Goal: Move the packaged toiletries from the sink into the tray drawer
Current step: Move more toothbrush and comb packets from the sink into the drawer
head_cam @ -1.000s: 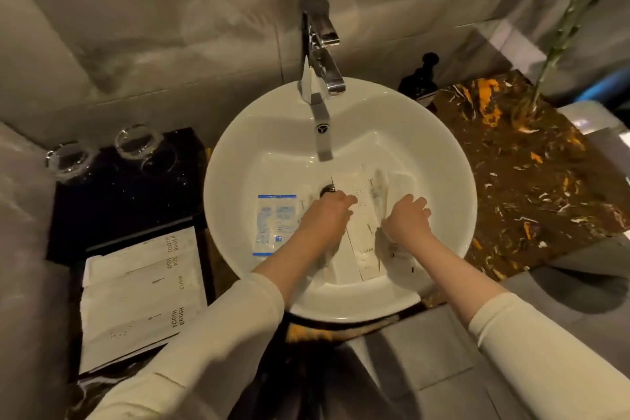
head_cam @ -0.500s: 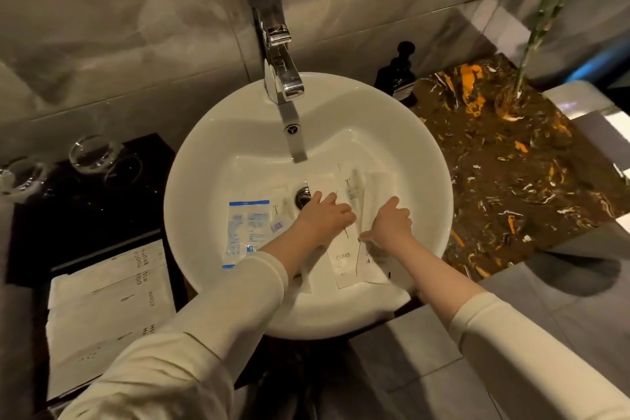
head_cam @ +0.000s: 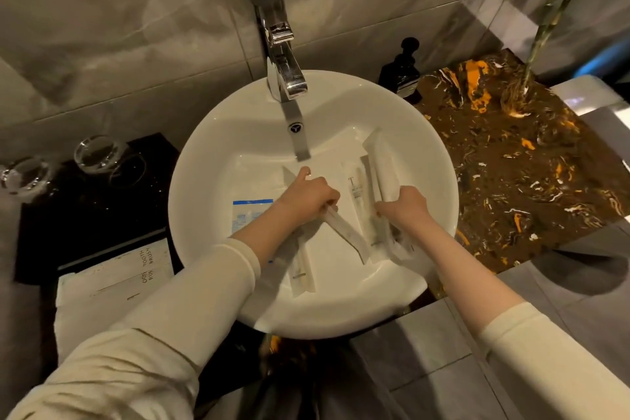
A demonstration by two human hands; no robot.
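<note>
- Head view shows both hands down in the white sink [head_cam: 211,160], gathering packets: the pick-up step is in hand, and nothing from this handful has gone to the tray drawer [head_cam: 102,286] yet.
- Left hand [head_cam: 306,196] is curled shut around a long white sleeve packet [head_cam: 344,232] that runs diagonally across the basin; its index finger sticks out toward the drain.
- Right hand [head_cam: 404,206] has its fingers closed on a bundle of slim white packets [head_cam: 381,164], whose far ends tilt up toward the tap [head_cam: 283,58].
- More packaged toiletries lie loose in the basin: a blue-edged sachet [head_cam: 250,211] left of the left wrist, a flat packet printed with a "T" [head_cam: 354,187] between the hands, and another narrow sleeve [head_cam: 301,269] under the left forearm.
- Tray drawer sits to the left of the sink on the dark table [head_cam: 85,208], and it already holds flat white packets, two reading "TOOTH BRUSH" (the rest of the print is too small to make out).
- Next move, as I judge it, calls for lifting both handfuls clear of the rim and carrying them left; thin, slippery sleeves may slide out of a loose grip.
- Two glasses [head_cam: 99,153] stand behind the tray, near that path.
</note>
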